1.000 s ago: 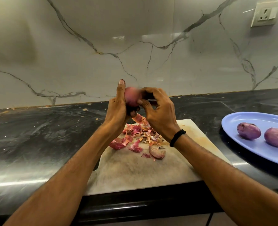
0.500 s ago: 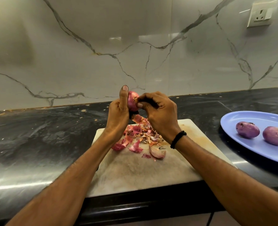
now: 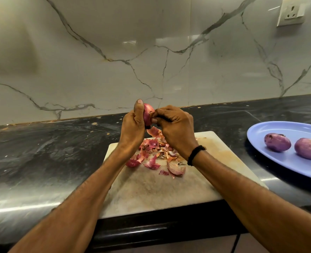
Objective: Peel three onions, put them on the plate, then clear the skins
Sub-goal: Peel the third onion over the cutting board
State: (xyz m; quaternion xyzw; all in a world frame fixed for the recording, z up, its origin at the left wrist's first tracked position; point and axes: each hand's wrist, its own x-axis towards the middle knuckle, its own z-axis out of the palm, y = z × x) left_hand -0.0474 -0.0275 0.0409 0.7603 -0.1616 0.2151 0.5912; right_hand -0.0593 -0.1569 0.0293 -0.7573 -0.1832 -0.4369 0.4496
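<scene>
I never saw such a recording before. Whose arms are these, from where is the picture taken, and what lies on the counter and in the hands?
No machine here: a person wears a wide-angle camera on the head, so you look down along their own bare arms. The left hand holds a small red onion; the right hand pinches its skin. Below, a pale rectangular cutting board carries a pile of pink onion skins and rests on the dark stone counter. At the right, a light-blue oval plate holds two peeled purple onions.
</scene>
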